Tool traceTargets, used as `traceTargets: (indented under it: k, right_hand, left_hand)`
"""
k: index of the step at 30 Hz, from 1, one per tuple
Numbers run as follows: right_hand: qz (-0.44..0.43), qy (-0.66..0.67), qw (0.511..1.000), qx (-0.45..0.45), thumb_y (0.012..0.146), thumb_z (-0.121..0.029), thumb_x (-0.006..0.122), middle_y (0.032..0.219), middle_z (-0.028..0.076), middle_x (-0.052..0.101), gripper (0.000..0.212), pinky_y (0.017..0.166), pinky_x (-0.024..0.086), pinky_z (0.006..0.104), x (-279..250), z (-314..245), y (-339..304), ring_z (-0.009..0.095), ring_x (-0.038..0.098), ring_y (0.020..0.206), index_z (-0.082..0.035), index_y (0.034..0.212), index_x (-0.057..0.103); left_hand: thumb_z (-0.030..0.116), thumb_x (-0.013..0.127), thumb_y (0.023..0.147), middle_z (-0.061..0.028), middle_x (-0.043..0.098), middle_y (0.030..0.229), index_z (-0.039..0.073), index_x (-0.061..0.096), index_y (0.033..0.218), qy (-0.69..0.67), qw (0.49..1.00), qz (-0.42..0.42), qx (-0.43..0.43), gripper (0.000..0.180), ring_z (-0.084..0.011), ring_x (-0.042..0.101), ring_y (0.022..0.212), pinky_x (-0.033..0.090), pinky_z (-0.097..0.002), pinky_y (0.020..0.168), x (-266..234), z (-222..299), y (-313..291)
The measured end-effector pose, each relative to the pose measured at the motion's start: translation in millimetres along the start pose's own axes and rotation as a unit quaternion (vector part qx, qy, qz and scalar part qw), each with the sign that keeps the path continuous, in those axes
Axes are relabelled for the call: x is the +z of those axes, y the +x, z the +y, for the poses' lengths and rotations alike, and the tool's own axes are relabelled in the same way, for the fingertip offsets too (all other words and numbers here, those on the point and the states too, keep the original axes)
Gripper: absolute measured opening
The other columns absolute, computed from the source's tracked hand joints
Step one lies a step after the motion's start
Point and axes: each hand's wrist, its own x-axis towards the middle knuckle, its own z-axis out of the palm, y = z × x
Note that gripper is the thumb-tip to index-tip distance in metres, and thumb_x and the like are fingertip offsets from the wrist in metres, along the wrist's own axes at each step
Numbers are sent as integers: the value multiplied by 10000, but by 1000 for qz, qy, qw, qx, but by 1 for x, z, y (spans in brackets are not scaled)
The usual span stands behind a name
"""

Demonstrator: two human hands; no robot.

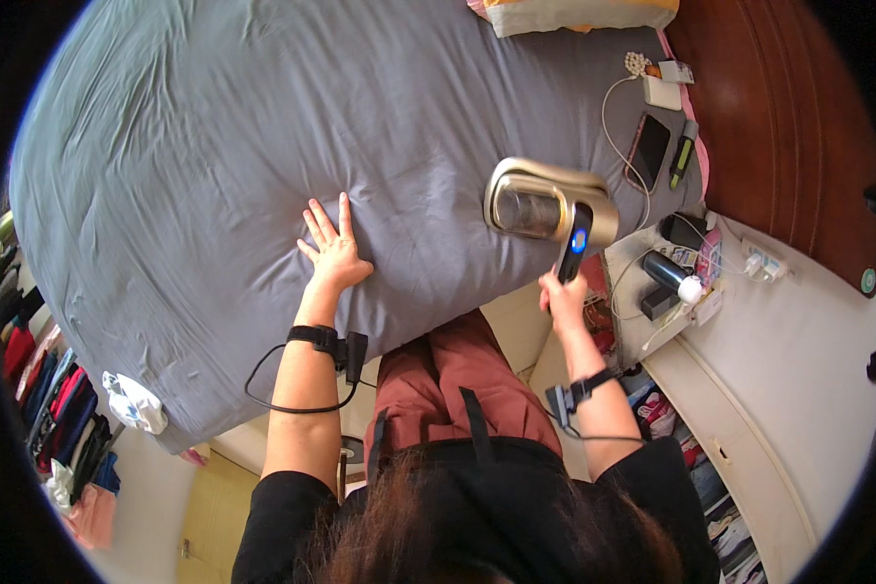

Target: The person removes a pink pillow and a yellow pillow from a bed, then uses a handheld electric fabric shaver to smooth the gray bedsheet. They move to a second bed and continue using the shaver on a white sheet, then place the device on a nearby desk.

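Observation:
A grey sheet (pixel 195 165) covers the bed, creased in soft folds. My left hand (pixel 335 251) lies on it with the fingers spread, pressing the cloth and holding nothing. In my right hand (pixel 565 294) is the dark handle of a gold handheld mattress vacuum (pixel 528 212), with the fingers wrapped round it. The vacuum has a clear dust cup and a blue light glowing on its handle. It is over the right part of the sheet, near the bed's edge; whether its underside touches the cloth I cannot tell.
A phone (pixel 648 151), a white charger block (pixel 662 92) with a cable and a green-black stick (pixel 683 154) lie by the brown headboard (pixel 779 117). A bottle (pixel 670 276) lies on the cluttered bedside table at right. White crumpled cloth (pixel 134 401) sits at the bed's left corner.

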Motion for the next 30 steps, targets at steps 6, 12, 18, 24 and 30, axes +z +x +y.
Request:
traceTargets:
  k: [6,12,18,24,30]
  right_hand:
    - [-6,150,987,-60,842,-90,632,554,27,508,138,391,393,293,44,-63,17,142,486,414,-60,739,546]
    - [15,274,956,-103,814,-64,634,560,32,503,178,438,418,308,134,-100,33,144,483,430,-61,691,505]
    - [-210,-180,959,-63,806,-65,626,571,37,525,139,389,398,295,49,21,-75,134,497,387,-38,768,494]
    - [-288,-447,780,-331,705,-140,654,592,117,488,234,543,456,361,29,-40,-22,178,466,533,-7,851,528]
    - [-422,-501,684,-321,715,-125,626,623,134,482,258,573,471,334,141,-103,-20,181,484,555,15,922,564]
  left_hand:
    - [72,764,603,-289,-192,1608,276,-51,1601,-11,1000,15,9,1305,-486,-152,1494,77,-771,1088,10,-13,-5]
    - [25,726,651,-242,-150,1635,355,69,1595,-52,998,25,35,1197,-465,-117,1507,65,-784,1082,47,-28,-54]
    - [72,799,635,-185,-119,1656,364,175,1583,-57,993,-39,100,1172,-431,-87,1521,82,-743,1121,104,-28,-114]
    - [53,734,698,-92,-30,1680,280,230,1583,-119,980,-90,134,1043,-368,-25,1539,106,-695,1163,159,-37,-165]
    - [34,683,743,-51,6,1684,215,350,1549,-224,963,-104,110,890,-328,-9,1544,120,-686,1169,189,-21,-183]
